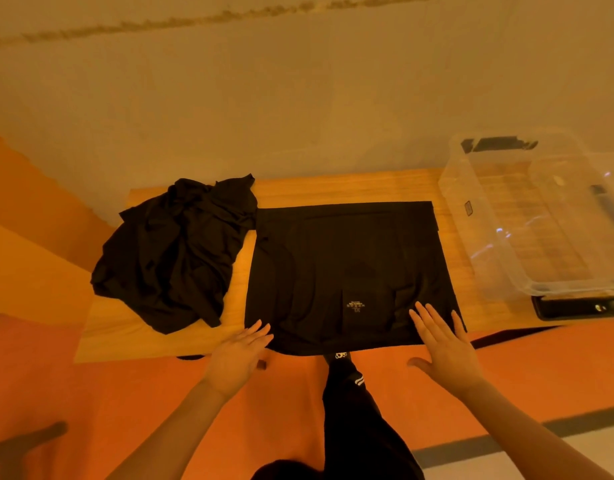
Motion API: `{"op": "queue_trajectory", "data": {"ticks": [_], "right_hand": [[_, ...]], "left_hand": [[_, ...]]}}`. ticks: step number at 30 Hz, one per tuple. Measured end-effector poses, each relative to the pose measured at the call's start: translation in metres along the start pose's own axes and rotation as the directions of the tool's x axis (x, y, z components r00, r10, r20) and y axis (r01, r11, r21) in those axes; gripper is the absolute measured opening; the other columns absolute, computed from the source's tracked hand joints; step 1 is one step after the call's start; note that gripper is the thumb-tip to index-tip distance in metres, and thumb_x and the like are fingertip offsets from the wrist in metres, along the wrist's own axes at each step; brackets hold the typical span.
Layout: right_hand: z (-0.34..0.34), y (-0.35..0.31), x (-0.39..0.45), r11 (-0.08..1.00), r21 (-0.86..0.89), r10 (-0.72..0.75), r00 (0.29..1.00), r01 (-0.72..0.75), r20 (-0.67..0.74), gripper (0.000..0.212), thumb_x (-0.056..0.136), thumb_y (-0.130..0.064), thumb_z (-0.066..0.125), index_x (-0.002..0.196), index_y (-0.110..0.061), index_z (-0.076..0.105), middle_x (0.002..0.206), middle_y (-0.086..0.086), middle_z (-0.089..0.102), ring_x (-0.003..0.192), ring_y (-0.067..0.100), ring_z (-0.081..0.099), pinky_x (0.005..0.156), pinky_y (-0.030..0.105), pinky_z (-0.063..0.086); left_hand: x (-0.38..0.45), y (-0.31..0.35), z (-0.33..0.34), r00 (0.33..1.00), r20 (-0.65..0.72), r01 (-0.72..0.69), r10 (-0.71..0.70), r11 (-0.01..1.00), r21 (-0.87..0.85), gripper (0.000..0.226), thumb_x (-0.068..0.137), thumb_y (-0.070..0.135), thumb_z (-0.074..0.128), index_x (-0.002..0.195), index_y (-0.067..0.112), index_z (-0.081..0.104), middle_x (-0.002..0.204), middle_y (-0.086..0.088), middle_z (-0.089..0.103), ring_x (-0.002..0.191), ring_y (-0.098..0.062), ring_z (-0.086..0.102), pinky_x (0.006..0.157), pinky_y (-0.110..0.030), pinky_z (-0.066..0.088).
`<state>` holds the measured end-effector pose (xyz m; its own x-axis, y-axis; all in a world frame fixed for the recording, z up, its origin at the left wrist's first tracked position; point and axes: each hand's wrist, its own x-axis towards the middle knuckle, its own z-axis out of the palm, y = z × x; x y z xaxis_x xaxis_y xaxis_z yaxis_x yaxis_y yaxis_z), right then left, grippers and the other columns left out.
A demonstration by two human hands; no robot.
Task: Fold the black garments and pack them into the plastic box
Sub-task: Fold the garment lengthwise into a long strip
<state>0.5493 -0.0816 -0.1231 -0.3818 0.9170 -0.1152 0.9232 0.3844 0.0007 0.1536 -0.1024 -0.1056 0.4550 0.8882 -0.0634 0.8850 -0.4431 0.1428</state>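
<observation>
1. A wooden bench point(350, 188) stands against a pale wall, with orange floor on its near side.
2. A black garment point(350, 265) lies spread flat on the middle of the bench, partly folded into a rough rectangle, its near edge reaching the bench's near edge.
3. A small pale printed label point(356, 305) shows on the garment near its near edge.
4. The left hand point(239, 358) is at the garment's near left corner, fingers straight and slightly spread; its fingertips are at the cloth's edge, and whether they touch it cannot be told.
5. The right hand point(444, 344) is over the garment's near right corner, fingers straight and spread apart, the thumb out to the side; it grips nothing.
6. A second black garment point(173, 251) lies crumpled in a heap on the left part of the bench, just beside the flat one, with part of it hanging over the bench's left edge.
7. A clear plastic box point(471, 237) sits on the right end of the bench, near the flat garment's right side; the bench's wood shows through its bottom.
8. A dark flat object point(575, 306) lies at the box's near end; what it is cannot be told.
9. The person's dark-trousered leg point(361, 420) shows below, between the two forearms.
</observation>
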Motion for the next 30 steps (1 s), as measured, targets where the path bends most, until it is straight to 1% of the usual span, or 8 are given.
{"op": "queue_trajectory", "data": {"ticks": [3, 6, 11, 14, 17, 20, 23, 30], "right_hand": [[-0.015, -0.049, 0.021, 0.994, 0.056, -0.086, 0.992, 0.092, -0.096, 0.117, 0.061, -0.064, 0.068, 0.149, -0.019, 0.004, 0.153, 0.003, 0.018, 0.143, 0.016, 0.001, 0.112, 0.045, 0.001], [-0.03, -0.115, 0.046, 0.975, 0.081, -0.185, 0.962, 0.205, -0.202, 0.109, 0.058, -0.072, 0.065, 0.143, -0.017, 0.025, 0.146, 0.003, 0.037, 0.139, 0.017, 0.026, 0.111, 0.045, 0.011], [-0.035, -0.19, 0.075, 0.957, 0.179, -0.184, 0.954, 0.229, -0.235, 0.06, 0.076, -0.055, 0.039, 0.121, -0.021, 0.06, 0.123, -0.005, 0.063, 0.117, 0.011, 0.056, 0.107, 0.043, 0.034], [-0.032, -0.174, 0.082, 0.958, 0.227, -0.11, 0.957, 0.174, -0.269, 0.03, 0.072, -0.031, 0.064, 0.1, -0.023, 0.072, 0.102, -0.007, 0.072, 0.101, 0.008, 0.065, 0.094, 0.045, 0.045], [-0.03, -0.14, 0.075, 0.956, 0.261, -0.083, 0.974, 0.138, -0.211, 0.048, 0.045, -0.013, 0.087, 0.091, -0.02, 0.075, 0.093, -0.006, 0.073, 0.091, 0.008, 0.068, 0.083, 0.041, 0.053], [-0.027, -0.11, 0.06, 0.957, 0.249, -0.094, 0.973, 0.147, -0.21, 0.036, 0.055, -0.006, 0.073, 0.089, -0.017, 0.075, 0.089, -0.004, 0.074, 0.086, 0.009, 0.07, 0.079, 0.037, 0.054], [-0.025, -0.08, 0.045, 0.962, 0.252, -0.062, 0.984, 0.103, -0.165, 0.045, 0.067, -0.008, 0.036, 0.088, -0.015, 0.075, 0.089, -0.001, 0.074, 0.084, 0.011, 0.07, 0.076, 0.032, 0.055], [-0.04, -0.018, 0.011, 0.923, 0.374, 0.145, 0.984, -0.097, -0.102, 0.049, 0.053, 0.021, 0.056, 0.09, -0.006, 0.074, 0.09, 0.01, 0.073, 0.079, 0.023, 0.071, 0.065, 0.031, 0.056]], "left_hand": [[0.008, 0.001, -0.017, 0.997, -0.067, 0.029, -0.035, 0.996, -0.089, 0.027, 0.056, 0.025, 0.086, 0.081, 0.024, 0.074, 0.082, 0.01, 0.073, 0.078, -0.003, 0.069, 0.061, -0.014, 0.052], [0.017, 0.003, -0.037, 0.997, -0.046, 0.058, -0.068, 0.979, -0.196, 0.03, 0.082, 0.04, 0.047, 0.08, 0.026, 0.073, 0.076, 0.013, 0.072, 0.067, 0.0, 0.067, 0.052, -0.013, 0.048], [0.027, 0.008, -0.064, 0.983, -0.124, 0.095, -0.135, 0.954, -0.284, 0.039, 0.082, 0.044, 0.042, 0.08, 0.021, 0.074, 0.076, 0.012, 0.071, 0.072, 0.001, 0.062, 0.064, -0.014, 0.045], [0.027, 0.007, -0.072, 0.961, -0.098, 0.184, -0.258, 0.863, -0.47, 0.054, 0.079, 0.05, 0.038, 0.089, 0.013, 0.074, 0.084, 0.004, 0.072, 0.094, 0.003, 0.053, 0.076, -0.014, 0.042], [0.022, 0.001, -0.076, 0.952, -0.036, 0.247, -0.305, 0.828, -0.504, 0.046, 0.08, 0.045, 0.045, 0.094, 0.012, 0.074, 0.086, 0.002, 0.073, 0.083, 0.001, 0.061, 0.073, -0.016, 0.048], [0.019, -0.008, -0.073, 0.937, 0.022, 0.314, -0.35, 0.809, -0.497, 0.029, 0.086, 0.033, 0.055, 0.097, 0.012, 0.073, 0.086, 0.001, 0.073, 0.077, -0.011, 0.066, 0.076, -0.034, 0.053], [0.016, -0.013, -0.071, 0.905, 0.067, 0.389, -0.419, 0.755, -0.527, 0.017, 0.087, 0.015, 0.062, 0.099, 0.01, 0.072, 0.073, 0.015, 0.064, 0.063, 0.005, 0.06, 0.063, -0.018, 0.049], [0.013, -0.021, -0.071, 0.853, 0.209, 0.506, -0.479, 0.657, -0.559, 0.015, 0.088, 0.015, 0.06, 0.099, 0.016, 0.07, 0.073, 0.016, 0.061, 0.055, 0.001, 0.057, 0.056, -0.016, 0.046]]}}
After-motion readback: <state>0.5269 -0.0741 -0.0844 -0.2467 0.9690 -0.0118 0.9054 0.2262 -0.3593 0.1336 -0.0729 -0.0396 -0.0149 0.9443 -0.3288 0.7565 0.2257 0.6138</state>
